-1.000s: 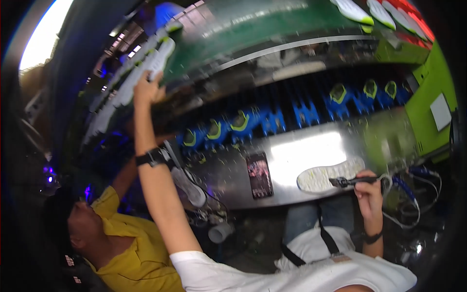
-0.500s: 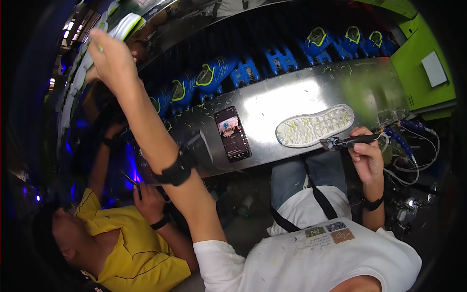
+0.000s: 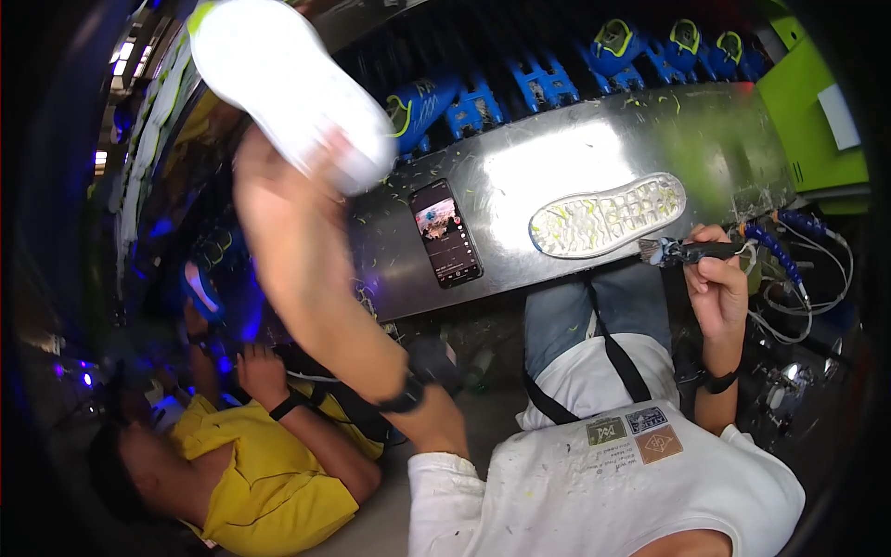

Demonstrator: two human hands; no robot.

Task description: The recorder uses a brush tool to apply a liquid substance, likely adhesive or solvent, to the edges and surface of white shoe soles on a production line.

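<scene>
A smooth white shoe sole (image 3: 292, 88) with a yellow-green patch at one end is raised at the upper left. My left hand (image 3: 283, 176), smeared by motion, grips its lower end. Over the bench's front edge, my right hand (image 3: 716, 288) holds a brush (image 3: 689, 252) by its black handle, the stained bristles toward the left. Just beyond the bristles, a second sole (image 3: 608, 216) lies on the metal bench (image 3: 399, 283), its treaded, cupped side up with yellow-green bits in it. Neither hand touches this second sole.
A phone (image 3: 444, 234) with its screen lit lies on the bench. Blue holders (image 3: 543, 84) and blue shoes (image 3: 615, 46) line the far side. A person in a yellow shirt (image 3: 269, 464) works at the left. Blue hoses (image 3: 780, 260) hang at the right, beside a green cabinet (image 3: 817, 139).
My left hand has come back from the far left rack toward the bench, with the white sole now in its grip. The brush in my right hand has shifted slightly right in view.
</scene>
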